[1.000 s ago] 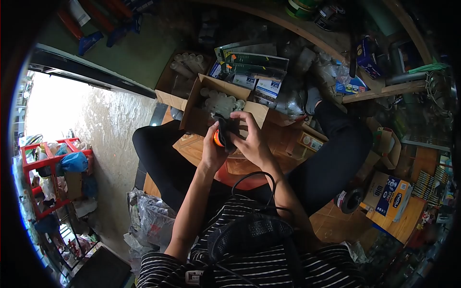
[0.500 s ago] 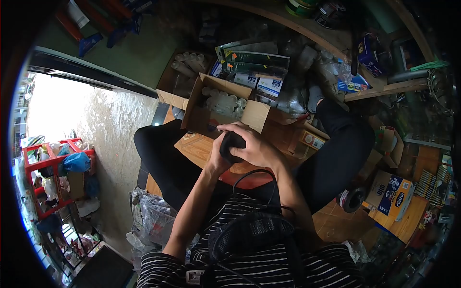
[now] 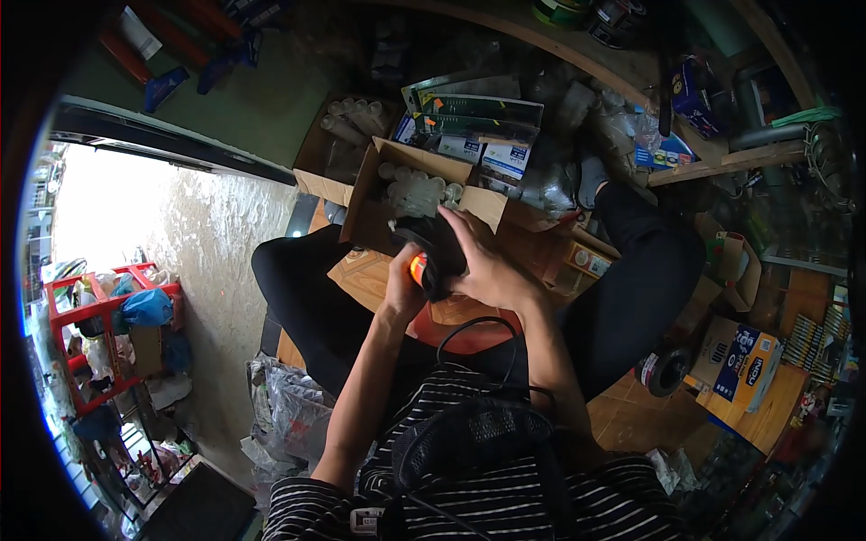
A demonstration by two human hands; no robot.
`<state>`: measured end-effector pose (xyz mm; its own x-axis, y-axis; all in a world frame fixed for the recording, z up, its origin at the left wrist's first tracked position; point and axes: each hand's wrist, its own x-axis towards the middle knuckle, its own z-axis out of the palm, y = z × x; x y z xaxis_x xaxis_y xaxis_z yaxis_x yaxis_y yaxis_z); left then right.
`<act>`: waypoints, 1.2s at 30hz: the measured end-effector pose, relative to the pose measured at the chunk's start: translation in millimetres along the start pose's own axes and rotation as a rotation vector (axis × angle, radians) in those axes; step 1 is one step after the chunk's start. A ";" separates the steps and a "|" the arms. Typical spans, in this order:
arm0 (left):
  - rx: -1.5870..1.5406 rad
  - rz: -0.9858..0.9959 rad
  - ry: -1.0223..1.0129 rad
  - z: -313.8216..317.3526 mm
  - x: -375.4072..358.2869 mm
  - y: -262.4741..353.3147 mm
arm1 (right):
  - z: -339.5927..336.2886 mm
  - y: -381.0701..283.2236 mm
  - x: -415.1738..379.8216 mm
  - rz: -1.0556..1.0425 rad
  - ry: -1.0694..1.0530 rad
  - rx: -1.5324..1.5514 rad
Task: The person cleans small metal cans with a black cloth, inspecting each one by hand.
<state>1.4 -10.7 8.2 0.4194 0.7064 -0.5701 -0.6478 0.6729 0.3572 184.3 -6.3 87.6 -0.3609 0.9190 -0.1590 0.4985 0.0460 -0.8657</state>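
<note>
A black cloth-like bundle is between my two hands, just in front of the cardboard box of clear bottles or tubes. Something orange shows at its left side, by my left thumb. My left hand is closed round the bundle's lower left part. My right hand lies against its right side, thumb under it and fingers stretched up and forward. What the bundle wraps, if anything, is mostly hidden.
Behind the open box stands another carton with clear tubes. Blue and white boxes are stacked to its right. My bent legs flank the wooden surface. A tape roll and an orange-blue box lie at the right.
My right fingers have lifted and straightened away from my left hand. More of the black bundle shows, and the orange part has come into view.
</note>
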 end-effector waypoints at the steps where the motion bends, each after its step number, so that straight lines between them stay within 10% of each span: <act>1: 0.093 0.036 0.023 6.7 -1.4 -3.3 | 3.9 1.3 -2.1 -0.016 0.009 -0.063; 12: -0.118 -0.098 -0.357 2.4 -0.8 5.9 | 6.8 -10.0 8.6 -0.052 0.348 0.056; 16: -0.062 0.018 0.049 30.9 -12.6 8.1 | -6.2 -5.4 3.9 0.075 0.152 0.000; 30: 0.337 0.101 -0.046 27.7 -9.1 -8.4 | -10.0 -12.9 1.9 -0.012 0.192 -0.013; 36: -0.016 0.004 0.032 30.2 -1.3 -6.2 | -16.6 2.3 -5.1 0.092 0.103 -0.019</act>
<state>24.0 -9.1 29.0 0.3963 0.7017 -0.5921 -0.6600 0.6660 0.3476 200.3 -4.4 94.3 -0.2302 0.9550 -0.1871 0.5408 -0.0343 -0.8405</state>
